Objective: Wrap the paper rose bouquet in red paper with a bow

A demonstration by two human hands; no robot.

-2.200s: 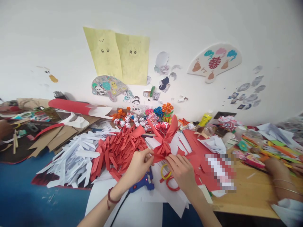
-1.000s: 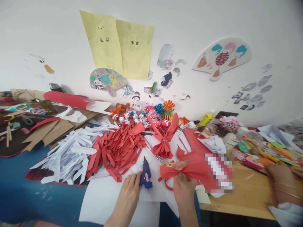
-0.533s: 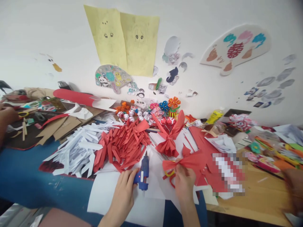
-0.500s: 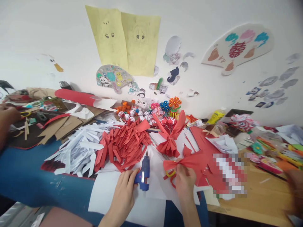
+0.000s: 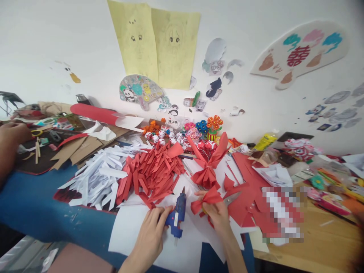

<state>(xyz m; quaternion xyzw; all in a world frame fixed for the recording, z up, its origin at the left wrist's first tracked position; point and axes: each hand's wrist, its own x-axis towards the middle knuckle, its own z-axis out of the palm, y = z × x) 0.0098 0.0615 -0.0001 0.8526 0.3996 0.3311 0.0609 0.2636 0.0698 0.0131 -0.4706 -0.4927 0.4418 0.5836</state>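
- The red paper bow (image 5: 212, 195) has tilted; the right hand (image 5: 218, 217) pinches it, seemingly keeping folds gathered.
- Left hand (image 5: 151, 229), apart, grips the blue glue gun (image 5: 180, 208), nozzle pointing away.

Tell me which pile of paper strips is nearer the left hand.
The red pile, just beyond the left hand; the white pile lies farther left.

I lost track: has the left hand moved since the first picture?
Yes: against the red strip pile, the left hand moved left and down in view, to the glue gun.
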